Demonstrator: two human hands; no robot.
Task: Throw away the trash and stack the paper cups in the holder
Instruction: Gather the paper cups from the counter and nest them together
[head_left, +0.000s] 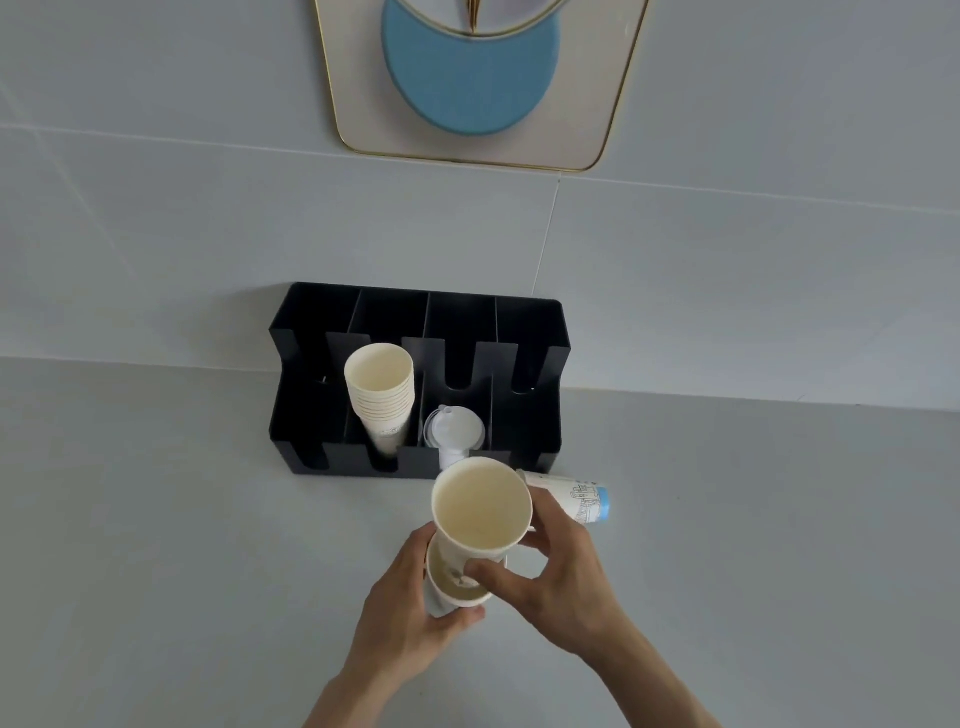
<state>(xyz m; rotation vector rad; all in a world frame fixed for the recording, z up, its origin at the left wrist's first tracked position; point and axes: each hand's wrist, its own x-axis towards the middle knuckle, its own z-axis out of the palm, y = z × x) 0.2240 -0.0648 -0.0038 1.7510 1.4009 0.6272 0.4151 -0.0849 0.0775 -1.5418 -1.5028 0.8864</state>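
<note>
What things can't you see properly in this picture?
Head view only:
- Lower cup: mostly hidden by the upper cup and both hands.
- Lying cup: its mouth is behind the upper cup.
- Wall picture: cut off by the top edge.
- Lids: count unclear behind the holder wall.

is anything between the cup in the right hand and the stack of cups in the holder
Nothing visible blocks it. The right hand holds the cup in front of the black holder; the stack of cups sits up and left, top open. The white lids occupy the neighbouring slot, off that path.
</note>
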